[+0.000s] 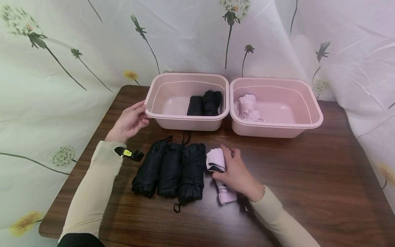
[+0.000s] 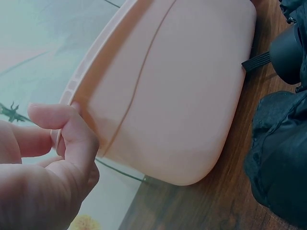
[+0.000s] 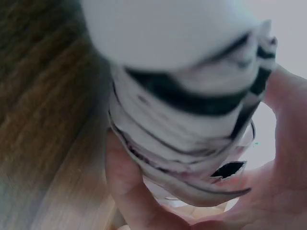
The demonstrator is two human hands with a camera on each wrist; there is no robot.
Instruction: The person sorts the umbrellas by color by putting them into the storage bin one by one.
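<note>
The right hand (image 1: 238, 173), the nearer one, grips a pale pink bundle (image 1: 215, 158) just right of three black bundles (image 1: 170, 171), near and left of the right bin (image 1: 265, 131); its long axis is unclear. The left hand (image 1: 131, 120) pinches the left bin's rim (image 1: 148, 111).

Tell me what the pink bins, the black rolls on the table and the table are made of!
Pink bins: probably plastic, smooth and slightly shiny, with rounded, moulded-looking rims.
Black rolls: thin fabric, maybe nylon, with a faint sheen; it's creased and puckered.
Table: brown with a soft shine and streaky grain, so wood or a wood-look coating; I can't tell which.
</note>
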